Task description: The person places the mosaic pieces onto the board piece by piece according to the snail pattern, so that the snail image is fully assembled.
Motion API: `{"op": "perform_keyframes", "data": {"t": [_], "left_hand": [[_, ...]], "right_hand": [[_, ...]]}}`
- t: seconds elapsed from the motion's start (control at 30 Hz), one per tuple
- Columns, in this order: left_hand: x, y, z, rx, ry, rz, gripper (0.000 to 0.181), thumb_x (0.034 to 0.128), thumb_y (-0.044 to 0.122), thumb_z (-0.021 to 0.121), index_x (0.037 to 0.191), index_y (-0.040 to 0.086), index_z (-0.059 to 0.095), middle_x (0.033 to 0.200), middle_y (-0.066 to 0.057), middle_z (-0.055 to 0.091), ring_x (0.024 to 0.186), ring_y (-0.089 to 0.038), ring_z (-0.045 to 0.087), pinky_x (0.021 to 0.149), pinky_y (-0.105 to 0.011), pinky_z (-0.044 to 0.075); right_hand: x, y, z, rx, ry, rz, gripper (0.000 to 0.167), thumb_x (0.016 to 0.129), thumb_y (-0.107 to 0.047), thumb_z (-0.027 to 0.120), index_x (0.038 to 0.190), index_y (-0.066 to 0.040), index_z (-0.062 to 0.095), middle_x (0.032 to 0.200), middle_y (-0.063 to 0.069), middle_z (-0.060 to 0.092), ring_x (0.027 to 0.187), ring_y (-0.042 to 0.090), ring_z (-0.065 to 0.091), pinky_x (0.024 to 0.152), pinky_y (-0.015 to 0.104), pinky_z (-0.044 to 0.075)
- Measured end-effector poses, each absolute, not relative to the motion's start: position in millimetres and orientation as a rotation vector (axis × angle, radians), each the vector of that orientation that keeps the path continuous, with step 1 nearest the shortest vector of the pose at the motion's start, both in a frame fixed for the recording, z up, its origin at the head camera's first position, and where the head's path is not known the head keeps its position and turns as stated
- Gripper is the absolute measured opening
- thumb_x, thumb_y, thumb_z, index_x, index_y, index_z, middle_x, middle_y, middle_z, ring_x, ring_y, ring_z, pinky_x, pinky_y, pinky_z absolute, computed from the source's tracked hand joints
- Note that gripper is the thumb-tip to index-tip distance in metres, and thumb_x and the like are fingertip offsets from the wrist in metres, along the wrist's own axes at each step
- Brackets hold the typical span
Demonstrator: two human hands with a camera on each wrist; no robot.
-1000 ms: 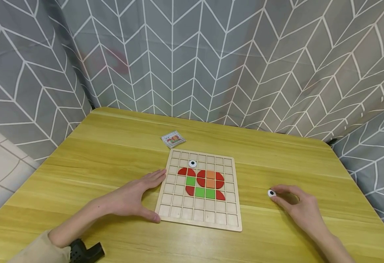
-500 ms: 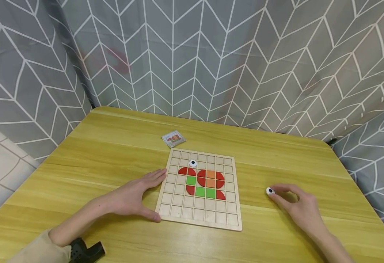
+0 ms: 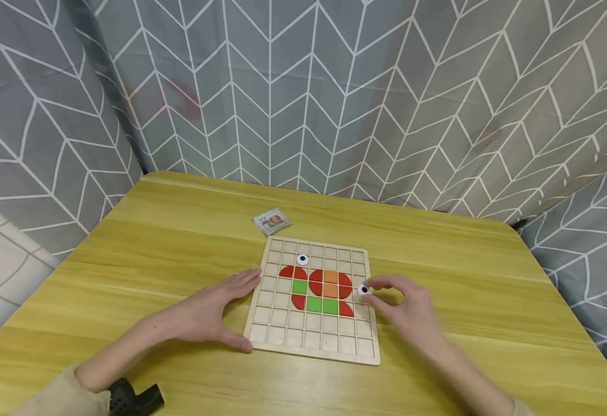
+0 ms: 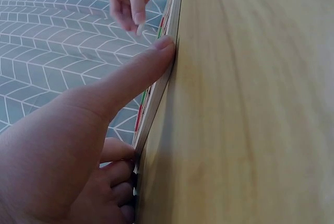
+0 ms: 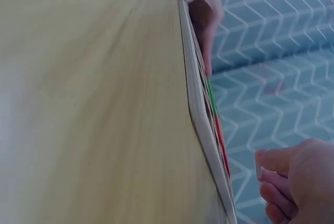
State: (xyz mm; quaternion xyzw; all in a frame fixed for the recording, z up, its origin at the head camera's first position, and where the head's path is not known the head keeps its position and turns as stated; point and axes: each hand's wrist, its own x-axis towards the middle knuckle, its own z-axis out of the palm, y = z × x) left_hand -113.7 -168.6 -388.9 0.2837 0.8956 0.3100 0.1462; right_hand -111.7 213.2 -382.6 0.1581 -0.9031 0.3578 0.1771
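Observation:
A wooden grid board (image 3: 312, 337) lies on the table, with red, orange and green flat pieces set in its middle cells. One white eye disc (image 3: 302, 259) with a black dot sits in an upper cell. Between thumb and forefinger my right hand (image 3: 409, 306) pinches a second eye disc (image 3: 364, 290), held above the board's right edge. The right wrist view shows that disc (image 5: 259, 165) edge-on, apart from the board. My left hand (image 3: 204, 309) touches the board's left side, thumb at the near corner and fingers fairly straight higher up.
Behind the board lies a small picture card (image 3: 272, 221) with a coloured figure on a grid. A grey patterned curtain (image 3: 282, 104) hangs at the table's far edge. Beside the left sleeve is a black device (image 3: 136, 398).
My right hand has carried the pinched eye disc leftward from the table's right part to over the board's right edge. The left hand and the board stay in place.

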Motion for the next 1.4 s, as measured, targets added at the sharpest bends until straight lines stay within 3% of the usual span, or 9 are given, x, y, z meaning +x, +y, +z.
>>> {"op": "perform_keyframes", "data": {"t": [0.13, 0.23, 0.6, 1.1, 1.4], "left_hand": [[-114, -169, -390, 0.821, 2.579, 0.9, 0.122, 0.0667, 0.073, 0.077, 0.159, 0.013, 0.026, 0.168, -0.001, 0.015, 0.153, -0.032, 0.016, 0.118, -0.059, 0.025], [-113, -169, -391, 0.817, 2.572, 0.901, 0.122, 0.0667, 0.073, 0.077, 0.159, 0.013, 0.026, 0.168, 0.0, 0.015, 0.154, -0.032, 0.016, 0.118, -0.059, 0.025], [-113, -168, -391, 0.822, 2.574, 0.883, 0.121, 0.0676, 0.074, 0.075, 0.159, 0.014, 0.026, 0.168, 0.0, 0.014, 0.154, -0.032, 0.015, 0.118, -0.061, 0.024], [-114, -171, -390, 0.818, 2.577, 0.906, 0.121, 0.0675, 0.074, 0.076, 0.159, 0.013, 0.026, 0.168, 0.0, 0.015, 0.154, -0.032, 0.015, 0.118, -0.059, 0.024], [-114, -171, -390, 0.826, 2.575, 0.908, 0.121, 0.068, 0.074, 0.076, 0.159, 0.013, 0.025, 0.168, 0.0, 0.016, 0.153, -0.032, 0.016, 0.117, -0.06, 0.026]], "right_hand": [[-121, 188, -382, 0.549, -2.526, 1.049, 0.025, 0.075, -0.013, 0.088, 0.097, -0.018, 0.077, 0.09, -0.009, 0.074, 0.086, 0.011, 0.069, 0.076, 0.032, 0.056], [-128, 172, -382, 0.574, -2.533, 1.104, 0.023, 0.077, -0.014, 0.087, 0.098, -0.016, 0.076, 0.091, -0.007, 0.074, 0.086, 0.012, 0.069, 0.074, 0.034, 0.058], [-147, 122, -385, 0.644, -2.529, 1.158, 0.022, 0.08, -0.014, 0.085, 0.099, -0.012, 0.076, 0.091, -0.002, 0.074, 0.084, 0.016, 0.068, 0.072, 0.031, 0.056], [-170, 85, -383, 0.683, -2.58, 1.12, 0.02, 0.082, -0.011, 0.082, 0.1, -0.004, 0.075, 0.091, 0.006, 0.076, 0.084, 0.019, 0.071, 0.075, 0.037, 0.058], [-179, 78, -385, 0.622, -2.63, 1.046, 0.018, 0.084, -0.011, 0.08, 0.1, -0.005, 0.074, 0.09, 0.006, 0.075, 0.079, 0.018, 0.068, 0.071, 0.03, 0.054]]}}
